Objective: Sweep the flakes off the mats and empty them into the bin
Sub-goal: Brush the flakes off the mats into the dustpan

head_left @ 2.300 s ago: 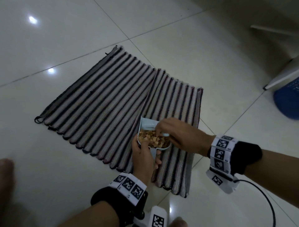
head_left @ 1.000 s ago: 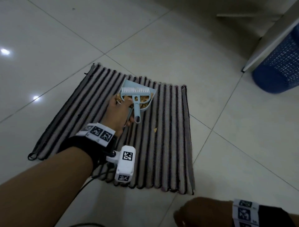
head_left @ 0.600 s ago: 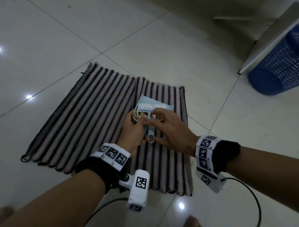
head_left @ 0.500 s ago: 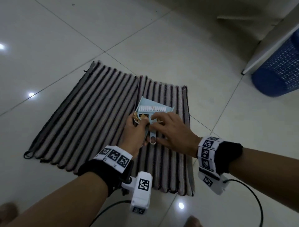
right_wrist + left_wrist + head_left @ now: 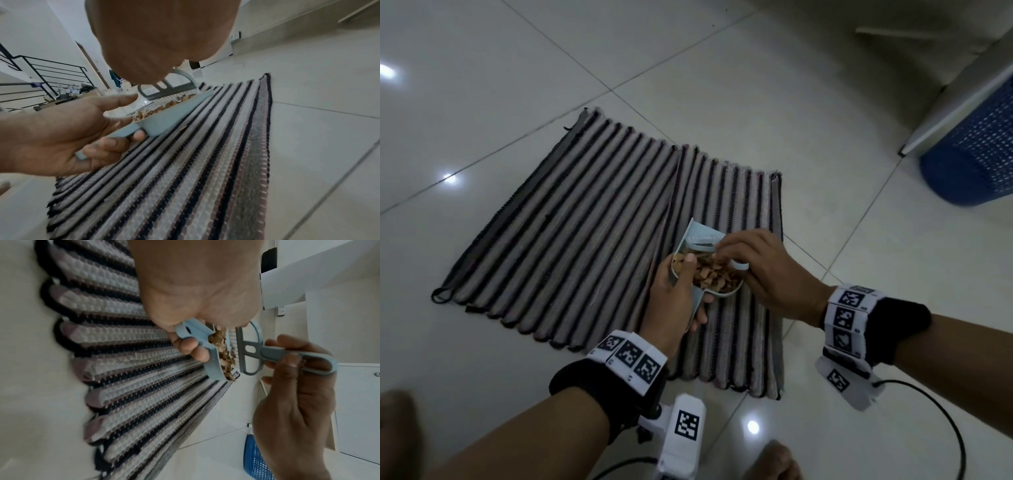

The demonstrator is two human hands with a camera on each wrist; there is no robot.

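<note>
Two striped mats [image 5: 585, 233] lie side by side on the tiled floor. My left hand [image 5: 685, 294] grips the handle of a light blue dustpan [image 5: 698, 236] and holds it just above the right mat [image 5: 185, 178]. Brown flakes [image 5: 714, 274] fill the pan's back. My right hand [image 5: 736, 257] pinches the handle of a small blue brush [image 5: 251, 352], whose bristles stand in the pan by the flakes [image 5: 222, 353]. The blue mesh bin [image 5: 976, 154] stands at the far right.
A white cabinet edge [image 5: 955, 102] runs beside the bin. My bare feet [image 5: 774, 462] stand on the tiles below the mats. A cable [image 5: 945, 421] trails from my right wrist. Stair railings [image 5: 41, 71] and clutter show far off.
My right hand has lifted the brush off the pan and turned its handle to the right. The dustpan has tipped back a little, with the flakes gathered at its rear.
</note>
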